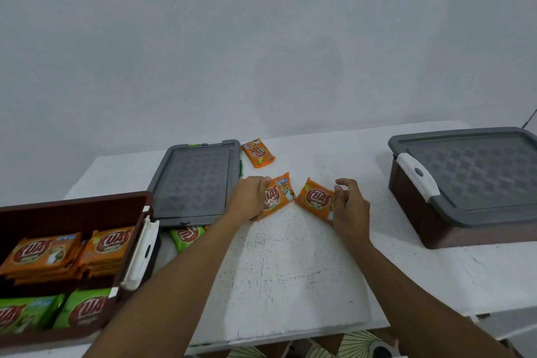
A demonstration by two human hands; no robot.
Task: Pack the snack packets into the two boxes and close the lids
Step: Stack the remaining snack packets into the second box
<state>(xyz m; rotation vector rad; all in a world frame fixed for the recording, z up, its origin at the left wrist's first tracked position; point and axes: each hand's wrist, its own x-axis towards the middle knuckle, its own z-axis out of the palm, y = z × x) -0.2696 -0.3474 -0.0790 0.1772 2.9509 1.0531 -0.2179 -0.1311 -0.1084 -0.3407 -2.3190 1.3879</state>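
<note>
Both forearms come in from the bottom edge and reach out over the white table (pixel 290 270), which takes up most of the lower half.

Biggest thing on it is the closed brown box (pixel 421 212) way over on the right, with its grey lid (pixel 476 171) on and a white latch (pixel 418 176) on the end facing the middle. On the near left is the open brown box (pixel 72 206), stacks of orange packets (pixel 43 256) in the far part and green packets (pixel 58 311) in the near part. Just beside it a loose grey lid (pixel 194 183) lies flat on the table, with a green packet (pixel 186 237) sticking out from under its near edge.

Left hand (pixel 247 197) has its fingers curled over the left edge of the left orange packet (pixel 279 193), so it's got hold of it. Right hand (pixel 350 206) pinches the right edge of the right orange packet (pixel 315 197) with thumb and curled fingers, index finger a bit raised. Those two packets sit mid-table between the hands, tilted toward each other, corners almost touching. Can't tell if they're lifted off the surface or not.

One more orange packet (pixel 258 152) lies by the loose lid's far right corner.
</note>
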